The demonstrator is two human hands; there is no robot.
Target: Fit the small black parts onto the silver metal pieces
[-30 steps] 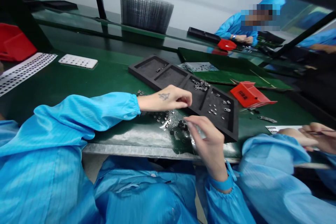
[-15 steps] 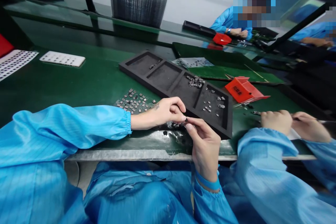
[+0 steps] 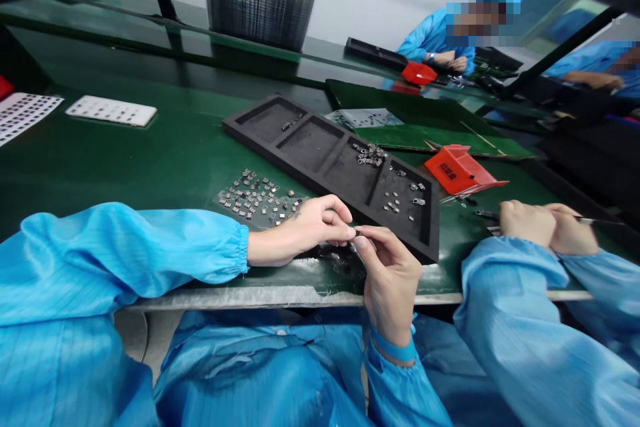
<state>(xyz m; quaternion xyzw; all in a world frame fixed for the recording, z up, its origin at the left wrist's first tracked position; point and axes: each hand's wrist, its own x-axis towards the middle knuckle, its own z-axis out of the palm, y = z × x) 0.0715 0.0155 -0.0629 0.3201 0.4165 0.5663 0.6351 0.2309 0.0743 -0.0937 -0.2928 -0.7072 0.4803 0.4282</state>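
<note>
My left hand (image 3: 317, 227) and my right hand (image 3: 393, 273) meet fingertip to fingertip at the table's front edge. Between them is a tiny dark part (image 3: 357, 234), too small to name, pinched by the right thumb and forefinger. The left thumb and forefinger are pressed together at its other side. Small metal parts (image 3: 256, 195) lie scattered on a clear sheet beyond my left wrist. Just past my hands, a black compartment tray (image 3: 345, 177) runs slantwise, with little metal pieces (image 3: 370, 155) in several of its sections.
A red box (image 3: 457, 170) stands right of the tray. A co-worker's hands (image 3: 530, 227) work close on my right; another person (image 3: 445, 40) sits across. A white plate of parts (image 3: 111, 111) and a dotted sheet (image 3: 30, 113) lie at left.
My left hand has dropped slightly toward the table edge, its fingertips still at the tiny part. The co-worker's hands on the right have come closer together.
</note>
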